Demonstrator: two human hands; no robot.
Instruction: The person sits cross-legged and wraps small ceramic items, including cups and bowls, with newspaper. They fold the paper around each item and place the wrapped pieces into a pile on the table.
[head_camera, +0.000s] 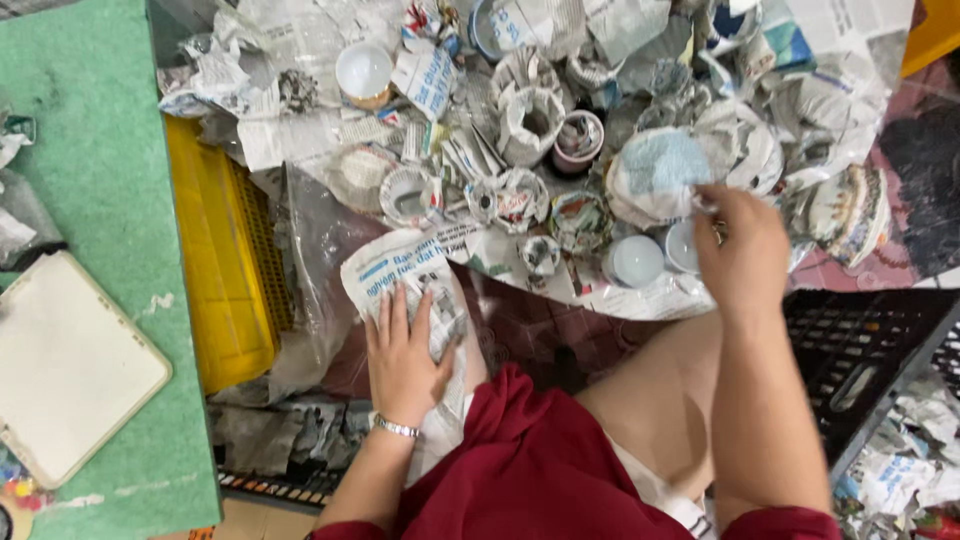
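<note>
Down on the floor, the person sits among a heap of crumpled newspaper wrappings (560, 90) and small cups, with a dark red garment (540, 470) across the lap. The left hand (403, 352) lies flat, fingers (400, 305) spread and open, pressing a sheet of newspaper (400, 270) onto the left knee; a silver bracelet (395, 428) circles that wrist. The right hand (742, 255) reaches forward into the pile, its fingers curled around a small white cup (683, 245) at the near edge of the spread paper, though blur hides how firmly they close on it. Just beside that cup, to its left, stands another white cup (635, 262), and beyond the hand sits a bundle with a pale blue surface (660, 165) partly wrapped in newsprint. Farther back in the heap, a white cup (364, 72) stands upright near the far left of the papers, and a pink-rimmed cup (578, 140) rests near the middle. A yellow crate (215, 270) lies along the left edge of the pile, next to a green board (100, 160) that carries a white tray (70, 365). A black crate (860, 350) sits at the person's right.
</note>
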